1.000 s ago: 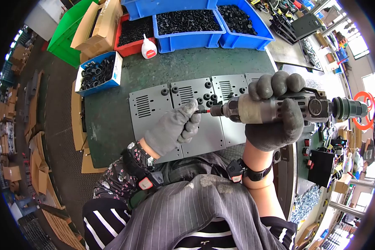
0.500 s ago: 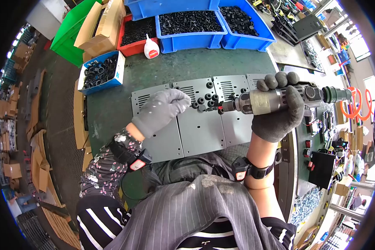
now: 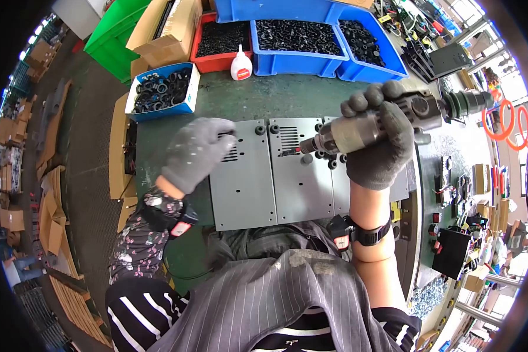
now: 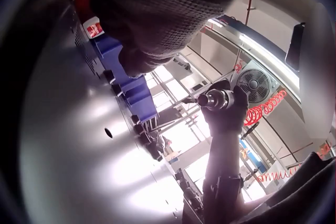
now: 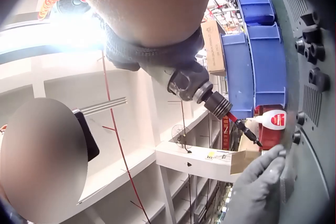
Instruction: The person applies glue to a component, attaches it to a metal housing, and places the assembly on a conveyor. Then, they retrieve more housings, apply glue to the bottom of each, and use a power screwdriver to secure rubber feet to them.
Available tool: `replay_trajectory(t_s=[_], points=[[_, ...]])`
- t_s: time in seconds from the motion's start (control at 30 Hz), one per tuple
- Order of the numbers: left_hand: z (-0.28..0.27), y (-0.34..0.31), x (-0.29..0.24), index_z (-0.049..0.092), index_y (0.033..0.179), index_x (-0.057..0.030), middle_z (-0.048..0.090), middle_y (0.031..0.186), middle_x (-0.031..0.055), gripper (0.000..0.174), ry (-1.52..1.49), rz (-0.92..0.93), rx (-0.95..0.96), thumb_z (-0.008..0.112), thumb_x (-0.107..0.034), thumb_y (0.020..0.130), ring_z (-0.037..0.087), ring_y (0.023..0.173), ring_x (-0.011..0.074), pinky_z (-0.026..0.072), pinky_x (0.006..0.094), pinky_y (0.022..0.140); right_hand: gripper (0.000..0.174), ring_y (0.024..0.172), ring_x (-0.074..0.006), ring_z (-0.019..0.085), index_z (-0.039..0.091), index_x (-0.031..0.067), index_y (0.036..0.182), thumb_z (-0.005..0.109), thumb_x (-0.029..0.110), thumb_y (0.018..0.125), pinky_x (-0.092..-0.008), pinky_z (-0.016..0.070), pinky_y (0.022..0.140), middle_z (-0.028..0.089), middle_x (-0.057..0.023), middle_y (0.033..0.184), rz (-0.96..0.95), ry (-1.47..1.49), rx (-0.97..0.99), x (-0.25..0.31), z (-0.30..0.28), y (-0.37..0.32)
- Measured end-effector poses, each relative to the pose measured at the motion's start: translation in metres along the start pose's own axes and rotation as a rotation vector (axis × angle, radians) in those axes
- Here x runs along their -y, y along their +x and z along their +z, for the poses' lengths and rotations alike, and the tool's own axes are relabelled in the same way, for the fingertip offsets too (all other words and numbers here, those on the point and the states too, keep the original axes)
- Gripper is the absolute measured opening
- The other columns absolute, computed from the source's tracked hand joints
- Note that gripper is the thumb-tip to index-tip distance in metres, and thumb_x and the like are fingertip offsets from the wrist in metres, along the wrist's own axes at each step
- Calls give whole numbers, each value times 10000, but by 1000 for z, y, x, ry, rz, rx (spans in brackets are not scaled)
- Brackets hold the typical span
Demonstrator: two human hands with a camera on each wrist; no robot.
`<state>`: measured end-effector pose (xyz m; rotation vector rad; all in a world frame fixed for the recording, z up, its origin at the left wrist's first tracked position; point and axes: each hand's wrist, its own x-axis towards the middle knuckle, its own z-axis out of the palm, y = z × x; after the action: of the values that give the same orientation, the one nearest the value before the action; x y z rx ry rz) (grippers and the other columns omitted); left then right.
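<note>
My gloved right hand (image 3: 381,135) grips a dark power screwdriver (image 3: 352,134), its nose pointing left. The red-collared bit (image 5: 241,125) shows best in the right wrist view; in the head view it overlaps the slots of the second grey metal plate (image 3: 302,193). My gloved left hand (image 3: 198,149) is over the slotted upper part of the leftmost plate (image 3: 240,202), fingers bent and toward the right. I cannot tell whether its fingertips pinch anything. Black rubber feet (image 3: 274,128) sit at plate corners, and several lie loose near the screwdriver's nose.
Behind the plates stand blue bins (image 3: 299,63) of small black parts, a red bin (image 3: 217,61) and a white squeeze bottle (image 3: 241,66). A small box (image 3: 192,94) of black rings is at the left. A coiled orange hose (image 3: 504,120) hangs at the right.
My left hand has left the bit's tip and moved left, over the leftmost plate. The screwdriver, still gripped, has tilted, its nose now slanting down-left. The head view has shifted, so the bench appears further right.
</note>
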<state>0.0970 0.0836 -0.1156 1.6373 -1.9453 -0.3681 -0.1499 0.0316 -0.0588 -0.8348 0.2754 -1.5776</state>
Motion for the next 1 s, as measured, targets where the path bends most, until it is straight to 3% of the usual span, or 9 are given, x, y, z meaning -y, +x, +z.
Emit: replay_trajectory(t_s=[0.13,0.2,0.33,0.37,0.63,0.73,0.87,0.93,1.0], points=[[-16,-13,30,654,981,-66,638,885,81,236,-77,-314,-58,650,-146,759,586,729,178,478,301,688,233,734,-220,607,500,39,1017,566,75,796,-361,506,674,553,-77,834,41,-70,-6,-31,22,16],[-16,-16,34,655,989,-59,641,869,69,239,-7,-224,-62,657,-135,762,577,697,162,479,288,676,298,818,-219,566,485,48,1073,558,117,792,-375,475,756,531,-83,907,87,-182,71,-47,27,20],[-8,-11,33,651,984,-60,652,899,65,244,-53,-170,-42,669,-134,752,592,708,153,480,279,687,233,733,-215,599,510,48,1006,569,64,781,-367,507,679,546,-82,847,90,-257,118,-75,50,32],[-5,-10,36,652,973,-86,642,876,60,241,-69,-157,-57,670,-163,746,597,726,171,480,297,696,238,626,-192,583,466,30,924,578,-44,728,-309,499,575,532,-73,772,60,-159,73,-84,59,36],[1,-11,39,648,913,-124,575,747,59,204,35,-105,-65,639,-242,748,582,756,240,469,373,686,191,592,-93,530,507,39,838,640,38,700,-238,438,537,536,-20,712,142,-411,227,-115,81,39],[2,-11,38,625,852,-100,578,756,78,184,18,-138,-68,642,-247,741,584,762,259,469,388,688,263,653,-172,590,488,23,923,627,66,704,-297,484,595,547,-67,738,91,-463,360,-135,81,36],[10,-11,42,616,833,-84,588,752,88,176,82,-112,-109,634,-234,742,594,754,267,482,385,678,270,658,-127,562,500,41,885,662,74,671,-273,464,587,537,-29,728,231,-553,426,-135,92,35],[11,-9,42,622,844,-89,602,758,84,175,107,-119,-113,628,-232,743,606,768,262,491,379,684,200,626,-95,517,521,50,777,663,74,638,-248,438,568,535,-3,718,180,-613,448,-132,100,35],[7,-7,42,622,854,-86,609,772,92,180,111,-149,-106,624,-234,751,605,771,268,489,382,686,254,605,-107,549,531,37,867,670,109,666,-258,472,580,574,-20,704,95,-710,486,-143,94,42]])
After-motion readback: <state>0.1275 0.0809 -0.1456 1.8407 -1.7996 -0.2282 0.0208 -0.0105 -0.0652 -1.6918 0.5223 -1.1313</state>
